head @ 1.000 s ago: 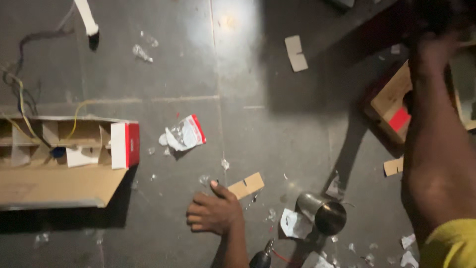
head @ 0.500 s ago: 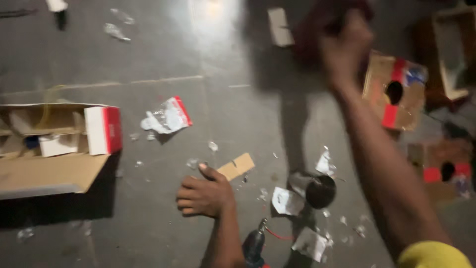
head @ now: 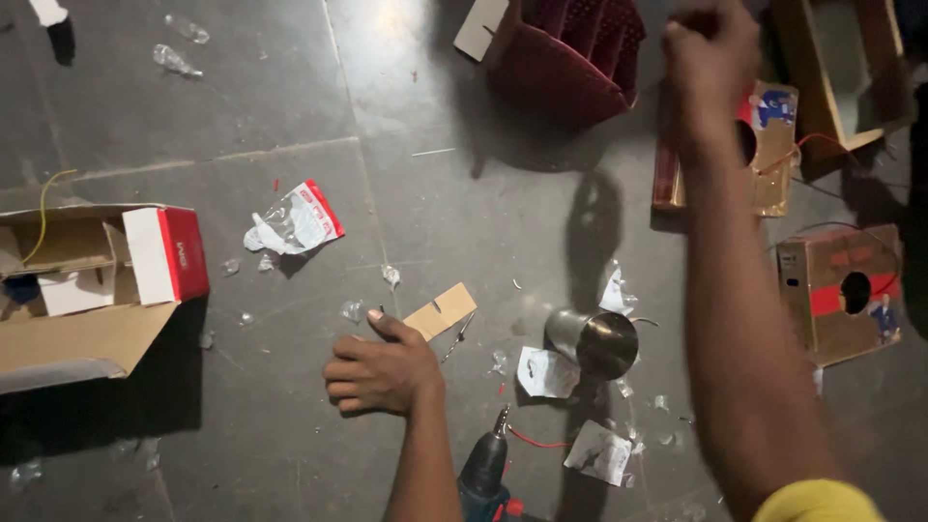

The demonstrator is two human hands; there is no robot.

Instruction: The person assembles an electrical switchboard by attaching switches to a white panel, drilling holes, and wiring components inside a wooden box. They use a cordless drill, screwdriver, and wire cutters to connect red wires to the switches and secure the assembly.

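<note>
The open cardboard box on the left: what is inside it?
Inside the open cardboard box are cardboard dividers, a white folded insert, a yellow wire curving out at the top, and something dark blue at the left edge. The red-and-white flap hides what lies beneath it.

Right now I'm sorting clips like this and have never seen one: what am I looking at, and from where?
The one view comes from a camera worn on a person's head, looking down at a dark tiled floor. Both arms are that person's own. The left hand rests flat on the floor beside a cardboard strip, holding nothing. The right hand is raised and closed; whether it holds anything cannot be told. Around them lie a metal cup on its side, a drill, paper scraps, an open carton at left, boxes with round holes at right, and a dark red holder.
</note>
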